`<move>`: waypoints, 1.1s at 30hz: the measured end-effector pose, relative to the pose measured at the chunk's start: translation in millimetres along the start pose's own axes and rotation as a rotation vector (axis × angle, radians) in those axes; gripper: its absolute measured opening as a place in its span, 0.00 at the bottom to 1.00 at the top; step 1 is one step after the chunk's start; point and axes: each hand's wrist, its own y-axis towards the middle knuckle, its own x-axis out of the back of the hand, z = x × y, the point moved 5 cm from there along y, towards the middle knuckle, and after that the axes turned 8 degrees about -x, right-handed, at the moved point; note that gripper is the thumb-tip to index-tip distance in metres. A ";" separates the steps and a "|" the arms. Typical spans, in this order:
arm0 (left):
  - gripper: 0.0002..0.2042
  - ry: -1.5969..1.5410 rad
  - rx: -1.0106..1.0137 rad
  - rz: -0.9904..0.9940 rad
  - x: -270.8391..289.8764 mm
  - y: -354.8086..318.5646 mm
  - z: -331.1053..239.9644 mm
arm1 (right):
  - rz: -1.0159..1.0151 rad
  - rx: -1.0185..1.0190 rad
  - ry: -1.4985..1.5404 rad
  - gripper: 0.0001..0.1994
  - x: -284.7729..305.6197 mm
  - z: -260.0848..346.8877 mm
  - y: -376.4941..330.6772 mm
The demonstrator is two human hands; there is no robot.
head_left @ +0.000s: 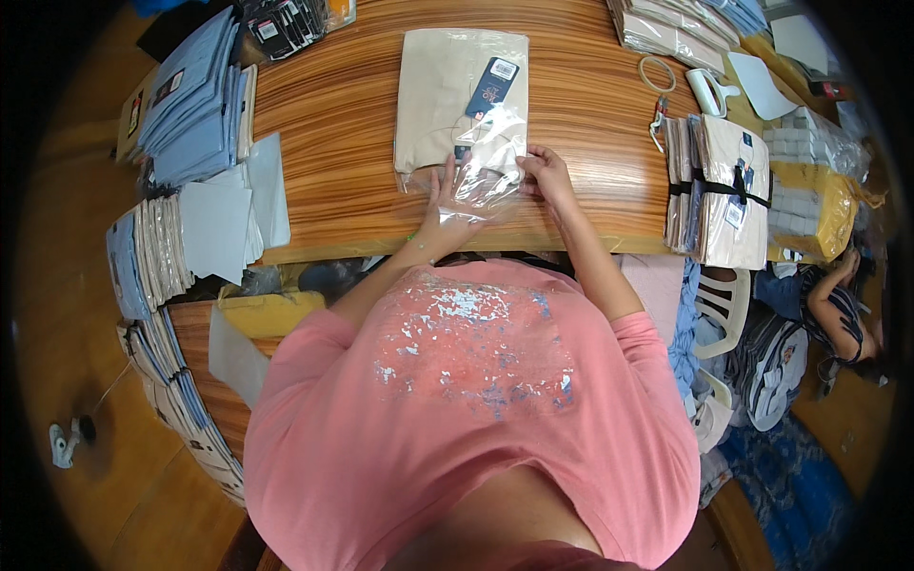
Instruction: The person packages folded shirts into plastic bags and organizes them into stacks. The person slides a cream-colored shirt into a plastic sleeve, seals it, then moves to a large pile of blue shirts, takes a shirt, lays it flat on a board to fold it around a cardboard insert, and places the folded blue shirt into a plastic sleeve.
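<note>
A folded beige garment [428,100] lies on the wooden table in front of me, inside a clear plastic bag [487,194]. On its upper right is a dark blue hang tag [488,93] with a white label. The bag's loose clear end sticks out toward me, past the cloth. My left hand [442,215] rests at this near end with its fingers stretched forward, partly behind the shiny film. At the bag's near right corner, my right hand [548,179] pinches the plastic edge between thumb and fingers.
Stacks of folded blue garments [195,95] and bagged beige ones [162,247] stand at left. On the right are a strapped garment bundle [728,190], a tape ring [658,74], a white tape dispenser [709,92] and a yellow-wrapped package [814,205]. Another person [838,309] sits far right.
</note>
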 end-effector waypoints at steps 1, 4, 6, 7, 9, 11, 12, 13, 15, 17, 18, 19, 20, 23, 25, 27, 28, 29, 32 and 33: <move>0.33 -0.041 0.023 0.012 6.0 -8.3 -3.2 | 0.096 -0.058 0.021 0.17 -2.6 -0.4 6.2; 0.29 -0.738 0.283 0.596 35.9 -30.7 1.0 | 0.298 -0.159 0.146 0.20 -12.7 3.1 13.8; 0.27 -1.104 0.375 0.870 85.4 -35.2 -1.7 | 0.316 -0.136 0.317 0.22 -25.3 10.6 2.1; 0.27 -1.137 0.342 0.857 116.9 -24.5 1.0 | 0.343 -0.145 0.347 0.22 -30.1 13.0 -3.8; 0.35 -0.883 0.175 0.491 148.6 -3.5 12.3 | 0.423 -0.165 0.401 0.24 -46.7 19.4 -16.6; 0.46 -0.132 0.025 0.160 134.4 17.7 17.3 | 0.492 -0.117 0.410 0.26 -51.5 19.3 -13.9; 0.49 0.126 0.071 0.142 114.0 24.0 24.7 | 0.496 -0.123 0.416 0.26 -54.7 20.1 -13.3; 0.48 0.203 0.074 0.082 101.3 35.3 27.1 | 0.493 -0.125 0.427 0.25 -57.9 21.2 -13.7; 0.43 0.222 0.088 -0.046 79.1 50.2 44.8 | 0.523 -0.192 0.502 0.26 -66.8 28.8 -21.4; 0.38 0.094 0.134 -0.201 61.6 55.6 64.3 | 0.523 -0.086 0.442 0.26 -71.3 54.1 -52.9; 0.27 -0.102 0.088 -0.448 82.2 56.4 62.0 | 0.519 0.057 0.348 0.26 -79.2 80.1 -85.8; 0.24 -0.353 0.198 -0.556 92.2 58.0 65.0 | 0.511 0.198 0.254 0.26 -81.7 98.8 -104.3; 0.21 -0.613 0.308 -0.656 99.7 59.4 64.1 | 0.435 0.410 0.148 0.26 -71.4 113.2 -109.0; 0.17 -0.876 0.699 -0.667 100.0 70.0 76.8 | 0.157 0.661 -0.009 0.26 -37.0 129.6 -102.0; 0.17 -1.798 0.694 -1.140 50.4 81.0 80.9 | -0.066 0.316 0.137 0.25 -16.4 94.3 -53.5; 0.19 -2.107 0.805 -1.023 1.3 92.3 68.1 | 0.203 -0.107 0.200 0.23 -16.9 57.2 -27.0; 0.21 -2.220 0.753 -1.015 -13.9 91.5 60.3 | 0.238 -0.039 0.178 0.21 -18.3 53.9 -16.5; 0.23 -2.335 0.714 -1.007 -27.1 86.2 47.7 | 0.269 0.016 0.153 0.20 -18.7 48.5 -5.4; 0.25 -2.512 0.719 -0.635 -19.7 50.6 -10.6 | 0.123 0.105 -0.051 0.19 8.8 55.7 20.2; 0.25 -2.420 0.656 -0.301 -6.1 38.0 -27.4 | 0.080 0.133 -0.165 0.18 14.6 63.5 21.4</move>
